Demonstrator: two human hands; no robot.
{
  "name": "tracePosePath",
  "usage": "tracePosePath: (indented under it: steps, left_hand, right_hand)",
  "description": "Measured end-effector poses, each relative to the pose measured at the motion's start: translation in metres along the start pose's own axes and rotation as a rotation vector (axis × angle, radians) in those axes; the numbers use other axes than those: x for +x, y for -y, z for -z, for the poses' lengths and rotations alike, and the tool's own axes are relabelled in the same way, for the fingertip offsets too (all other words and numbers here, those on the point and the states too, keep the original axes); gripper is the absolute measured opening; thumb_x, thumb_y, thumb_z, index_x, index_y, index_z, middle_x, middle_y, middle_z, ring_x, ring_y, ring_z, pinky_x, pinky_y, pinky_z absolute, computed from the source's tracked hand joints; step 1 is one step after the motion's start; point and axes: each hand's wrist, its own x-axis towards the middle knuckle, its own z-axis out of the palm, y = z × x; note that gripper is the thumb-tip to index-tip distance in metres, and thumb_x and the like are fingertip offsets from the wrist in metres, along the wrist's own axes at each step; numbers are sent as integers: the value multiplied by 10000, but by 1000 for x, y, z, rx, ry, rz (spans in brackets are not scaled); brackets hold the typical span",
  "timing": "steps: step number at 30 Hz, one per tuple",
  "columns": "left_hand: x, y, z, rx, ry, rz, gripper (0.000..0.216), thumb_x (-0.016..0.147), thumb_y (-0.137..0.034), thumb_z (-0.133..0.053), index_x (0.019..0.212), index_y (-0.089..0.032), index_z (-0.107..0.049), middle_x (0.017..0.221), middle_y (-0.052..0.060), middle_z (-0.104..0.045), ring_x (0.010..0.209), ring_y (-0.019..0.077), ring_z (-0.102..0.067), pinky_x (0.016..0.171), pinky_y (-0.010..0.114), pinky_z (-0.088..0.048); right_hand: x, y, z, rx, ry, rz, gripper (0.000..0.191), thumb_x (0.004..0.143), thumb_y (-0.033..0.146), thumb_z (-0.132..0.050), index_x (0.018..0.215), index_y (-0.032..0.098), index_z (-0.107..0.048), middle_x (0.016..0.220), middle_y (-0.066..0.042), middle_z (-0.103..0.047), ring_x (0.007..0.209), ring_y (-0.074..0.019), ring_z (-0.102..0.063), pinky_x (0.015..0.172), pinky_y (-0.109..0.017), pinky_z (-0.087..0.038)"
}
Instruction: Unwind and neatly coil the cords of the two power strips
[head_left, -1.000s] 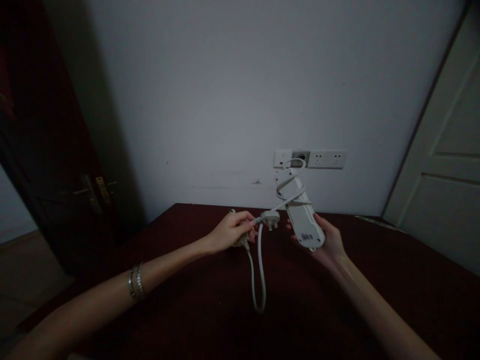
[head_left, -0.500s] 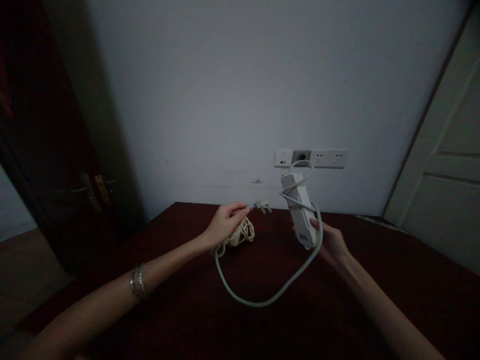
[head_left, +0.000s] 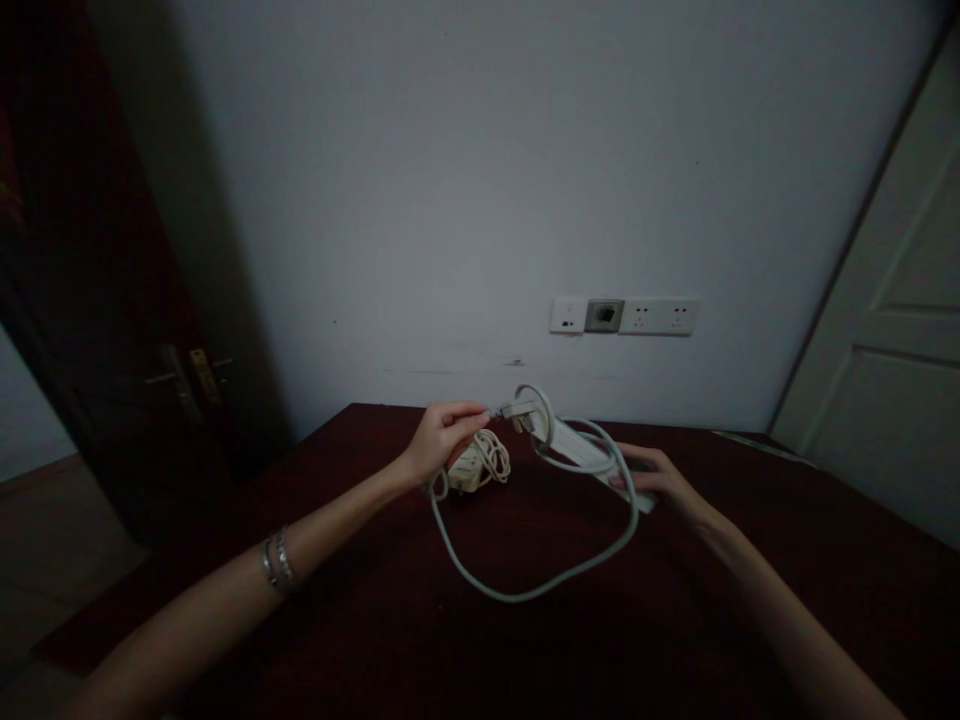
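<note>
Between thumb and fingers, my left hand (head_left: 446, 437) pinches the cord end just behind a plug (head_left: 517, 408), whose prongs point right and down. My right hand (head_left: 656, 480) is wrapped around the near end of a white power strip (head_left: 566, 445), tilted with its far end toward the plug. Loops of the strip's pale cord (head_left: 525, 597) wind around it, and a long slack stretch hangs between my hands. Behind my left hand, a second cream power strip (head_left: 466, 470) with a coiled cord (head_left: 493, 455) rests on the table, partly hidden.
The dark red table (head_left: 525, 660) meets a pale wall (head_left: 450, 200). Wall sockets (head_left: 660, 317) and a grey outlet plate (head_left: 604, 315) sit above its back edge. A dark door (head_left: 97, 300) stands at left, a white door (head_left: 900, 350) at right. A thin flat strip (head_left: 757, 445) lies at the back right.
My right hand has lowered and turned the power strip from near upright to slanting left, bringing its far end against or close to the plug. My left hand has shifted slightly left.
</note>
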Motion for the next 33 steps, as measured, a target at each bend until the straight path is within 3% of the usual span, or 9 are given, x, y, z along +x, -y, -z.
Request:
tracePosePath:
  steps: [5, 12, 15, 20, 25, 28, 31, 33]
  left_hand:
    - [1, -1, 2, 66, 68, 91, 232, 757, -331, -595, 787, -108, -654, 361, -78, -362, 300, 31, -244, 328, 186, -125]
    - [1, 2, 0, 369, -120, -72, 257, 745, -346, -607, 850, -129, -695, 486, -14, -546, 402, 65, -395, 391, 185, -286]
    - [5, 7, -1, 405, -124, -58, 273, 775, -356, -565, 865, -125, -678, 544, 0, -578, 426, 81, -448, 433, 201, -345]
    - [18, 21, 2, 238, -3, 54, 180, 795, -278, -512, 827, -125, -601, 600, 7, -587, 488, 103, -539, 524, 230, -418]
    - [20, 29, -1, 126, -3, 89, 156, 760, -247, -539, 666, -126, -569, 553, -18, -484, 489, 67, -407, 490, 203, -295]
    - [16, 26, -9, -65, 23, 97, 143, 724, -246, -556, 657, -120, -546, 543, -31, -416, 497, 59, -339, 483, 203, -242]
    - [16, 23, -16, -257, 48, 120, 199, 730, -318, -519, 666, -130, -509, 553, -30, -400, 498, 64, -335, 492, 208, -271]
    - [19, 24, -17, -244, 27, 168, 243, 735, -375, -529, 679, -146, -467, 555, -37, -404, 482, 62, -342, 479, 205, -280]
  right_hand:
    - [-4, 3, 4, -144, 22, 61, 544, 643, 282, -660, 1177, 191, -617, 1061, -61, -644, 1055, -295, -534, 912, -393, -386]
    - [-12, 23, -4, -471, -39, 195, 547, 679, 338, -653, 1206, 206, -587, 959, -48, -569, 890, -212, -544, 779, -341, -438]
    - [-13, 26, -9, -573, -98, 271, 541, 710, 382, -637, 1217, 202, -573, 906, -45, -534, 801, -180, -534, 721, -318, -445]
    - [-16, 23, -13, -737, -165, 354, 504, 758, 434, -593, 1211, 212, -567, 929, -60, -539, 813, -184, -544, 723, -324, -461]
    - [-21, 24, -26, -867, -185, 356, 519, 768, 442, -576, 1240, 231, -536, 974, -61, -548, 794, -175, -573, 692, -311, -480]
    - [-23, 26, -40, -896, -164, 359, 485, 782, 425, -560, 1229, 239, -531, 990, -57, -547, 783, -164, -583, 671, -292, -481]
    - [-23, 27, -50, -941, -228, 320, 485, 777, 413, -561, 1221, 223, -510, 1000, -61, -541, 794, -174, -584, 645, -290, -476]
    - [-23, 27, -54, -993, -290, 295, 492, 762, 402, -570, 1213, 219, -495, 1013, -63, -539, 797, -185, -584, 604, -286, -465]
